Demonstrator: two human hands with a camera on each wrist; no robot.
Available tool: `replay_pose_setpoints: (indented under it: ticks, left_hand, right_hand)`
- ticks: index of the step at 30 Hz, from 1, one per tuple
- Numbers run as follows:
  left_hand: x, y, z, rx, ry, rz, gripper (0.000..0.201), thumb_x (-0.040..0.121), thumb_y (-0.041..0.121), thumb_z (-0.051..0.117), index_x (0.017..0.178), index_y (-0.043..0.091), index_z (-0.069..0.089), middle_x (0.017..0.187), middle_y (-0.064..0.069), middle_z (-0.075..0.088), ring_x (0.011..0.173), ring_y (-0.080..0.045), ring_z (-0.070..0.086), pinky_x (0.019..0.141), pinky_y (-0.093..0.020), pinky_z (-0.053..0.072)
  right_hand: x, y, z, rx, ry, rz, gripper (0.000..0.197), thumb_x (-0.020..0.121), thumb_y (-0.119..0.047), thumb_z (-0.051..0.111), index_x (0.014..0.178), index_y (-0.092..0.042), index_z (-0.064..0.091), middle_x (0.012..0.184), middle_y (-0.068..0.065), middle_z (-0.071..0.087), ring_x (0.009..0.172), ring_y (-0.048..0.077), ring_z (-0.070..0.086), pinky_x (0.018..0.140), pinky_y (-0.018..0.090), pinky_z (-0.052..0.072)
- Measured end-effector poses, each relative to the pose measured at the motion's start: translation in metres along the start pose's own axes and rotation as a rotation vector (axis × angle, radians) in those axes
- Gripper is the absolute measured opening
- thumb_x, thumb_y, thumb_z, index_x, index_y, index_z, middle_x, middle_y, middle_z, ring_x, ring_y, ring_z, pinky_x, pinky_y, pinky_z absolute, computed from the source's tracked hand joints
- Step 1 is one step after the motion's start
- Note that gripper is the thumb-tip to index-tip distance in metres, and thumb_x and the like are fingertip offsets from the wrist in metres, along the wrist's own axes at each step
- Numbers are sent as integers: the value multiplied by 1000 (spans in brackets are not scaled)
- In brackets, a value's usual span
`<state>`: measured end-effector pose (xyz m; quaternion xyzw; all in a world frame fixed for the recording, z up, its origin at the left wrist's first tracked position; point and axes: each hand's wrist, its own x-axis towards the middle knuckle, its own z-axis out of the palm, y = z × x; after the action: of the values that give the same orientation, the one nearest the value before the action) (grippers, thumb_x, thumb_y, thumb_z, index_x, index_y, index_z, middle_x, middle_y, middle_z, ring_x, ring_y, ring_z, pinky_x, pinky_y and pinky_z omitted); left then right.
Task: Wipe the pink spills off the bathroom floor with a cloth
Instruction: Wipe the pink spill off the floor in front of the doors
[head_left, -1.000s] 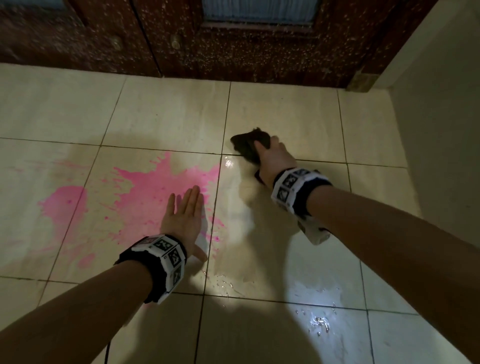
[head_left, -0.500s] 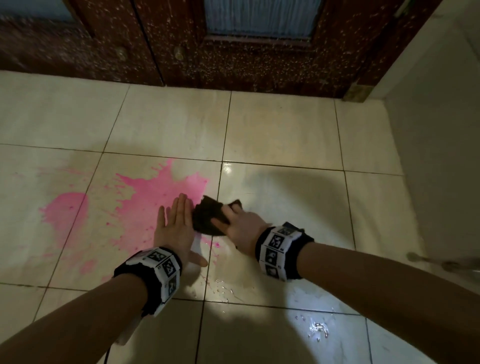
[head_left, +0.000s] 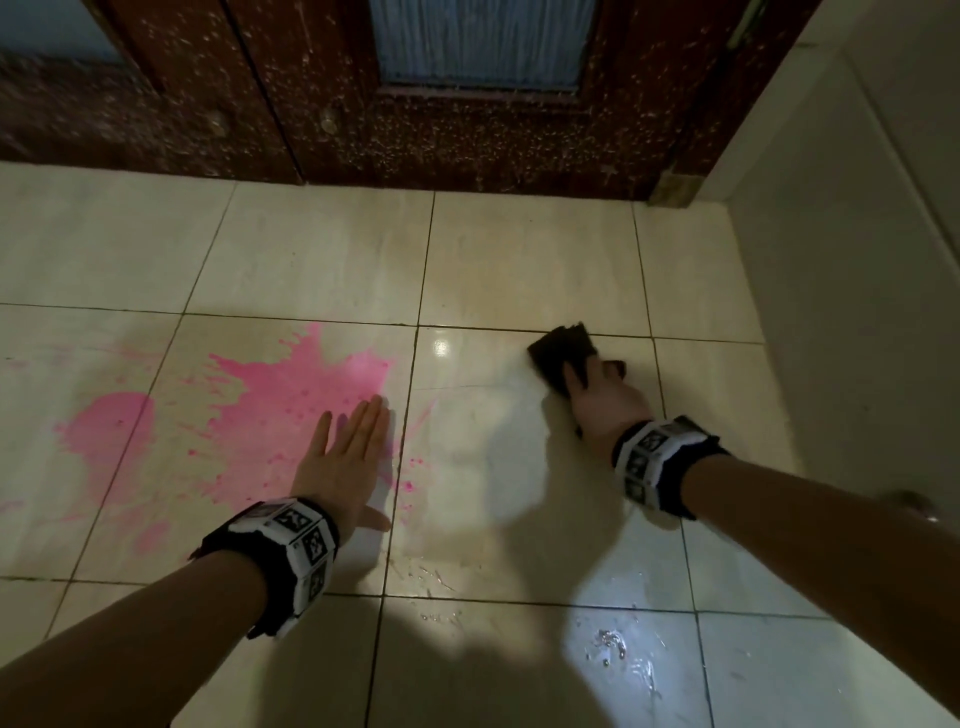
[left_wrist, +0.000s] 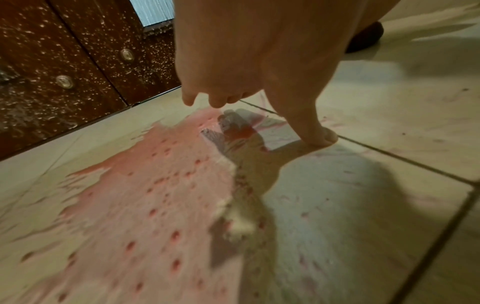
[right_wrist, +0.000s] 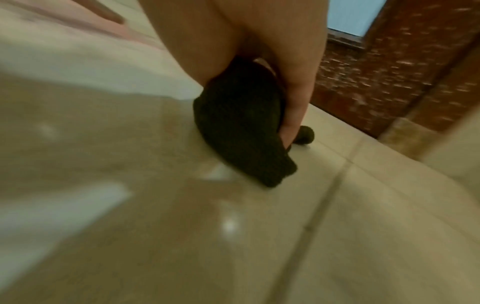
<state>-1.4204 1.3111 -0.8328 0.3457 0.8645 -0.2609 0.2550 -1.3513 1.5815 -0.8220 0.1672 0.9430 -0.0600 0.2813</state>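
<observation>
A big pink spill (head_left: 291, 395) spreads over a beige floor tile, with a smaller pink patch (head_left: 109, 426) to its left and a few pink drops (head_left: 410, 486) by the grout line. My left hand (head_left: 345, 452) lies flat on the spill's right edge with straight fingers. In the left wrist view its thumb (left_wrist: 322, 137) touches the floor beside the pink spill (left_wrist: 155, 185). One tile to the right, my right hand (head_left: 605, 402) grips a dark bunched cloth (head_left: 561, 353) and presses it on the floor. The right wrist view shows the cloth (right_wrist: 241, 131) wadded under my fingers (right_wrist: 293, 102).
A dark brown speckled wooden door (head_left: 467, 145) closes off the far side of the floor. A pale wall (head_left: 857, 260) runs along the right. The tile between my hands has a wet sheen, and water droplets (head_left: 623, 660) lie on a near tile.
My right hand swept the cloth from beside my left hand away to the right and farther out. My left hand stayed flat on the spill's edge.
</observation>
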Motion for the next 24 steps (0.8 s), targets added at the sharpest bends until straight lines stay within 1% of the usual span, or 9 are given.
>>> replay_pose_setpoints:
  ticks: [3, 5, 8, 12, 14, 17, 19, 21, 24]
  left_hand:
    - [1, 0, -2, 25, -12, 0, 122, 77, 74, 43, 131, 0, -37, 147, -16, -35, 141, -29, -24, 111, -48, -14]
    - [1, -2, -3, 29, -20, 4, 120, 78, 74, 43, 131, 1, -37, 147, -16, -35, 141, -28, -24, 110, -46, -15]
    - [1, -3, -2, 37, -33, 18, 120, 78, 75, 42, 132, 2, -36, 144, -15, -37, 141, -28, -23, 109, -46, -15]
    - [-4, -1, 2, 73, -73, 54, 127, 73, 80, 44, 138, 1, -31, 136, -14, -41, 142, -30, -22, 112, -49, -13]
    - [-8, -1, 4, 83, -79, 65, 129, 72, 80, 47, 140, 1, -30, 139, -14, -40, 142, -31, -22, 112, -49, -13]
    - [-12, -4, 8, 94, -68, 61, 131, 72, 78, 50, 137, 0, -32, 147, -17, -35, 142, -31, -21, 113, -49, -12]
    - [-13, -6, 9, 98, -74, 60, 131, 71, 78, 51, 131, 0, -35, 141, -16, -39, 142, -31, -21, 113, -49, -12]
    - [-13, -7, 7, 102, -80, 66, 132, 69, 79, 51, 132, -1, -34, 141, -15, -40, 142, -31, -21, 113, -49, -12]
    - [-10, -7, 4, 115, -78, 73, 135, 68, 79, 53, 138, -1, -30, 149, -18, -33, 142, -31, -22, 112, -49, -12]
  right_hand:
    - [-16, -40, 13, 130, 15, -125, 40, 99, -18, 35, 137, -6, 31, 137, 15, 30, 120, 34, 40, 91, 41, 40]
    - [-30, -66, 24, 183, -37, -242, 35, 100, -23, 35, 132, -10, 36, 133, 12, 33, 119, 33, 42, 89, 39, 39]
    - [-56, -99, 38, 86, -127, -383, 40, 101, -19, 32, 140, -12, 29, 136, 11, 29, 117, 33, 44, 88, 42, 40]
    - [-70, -101, 41, -93, -173, -479, 63, 96, -15, 45, 150, -16, 12, 146, 16, 15, 125, 35, 35, 95, 44, 42]
    - [-66, -80, 32, -10, -101, -416, 67, 95, -15, 47, 150, -20, 9, 148, 15, 13, 127, 35, 34, 99, 43, 41]
    - [-59, -38, 26, 70, 14, -197, 75, 93, -17, 51, 151, -20, 3, 151, 15, 8, 132, 35, 31, 103, 40, 40]
    - [-58, -11, 30, 93, 17, -2, 80, 91, -18, 53, 151, -17, 0, 151, 17, 6, 132, 35, 28, 106, 39, 36]
    - [-61, 8, 37, 133, -5, 186, 81, 91, -21, 55, 150, -15, 0, 149, 19, 8, 132, 36, 25, 107, 41, 35]
    - [-67, 12, 48, 134, -25, 286, 80, 91, -23, 55, 149, -12, 0, 147, 21, 9, 131, 37, 25, 106, 42, 35]
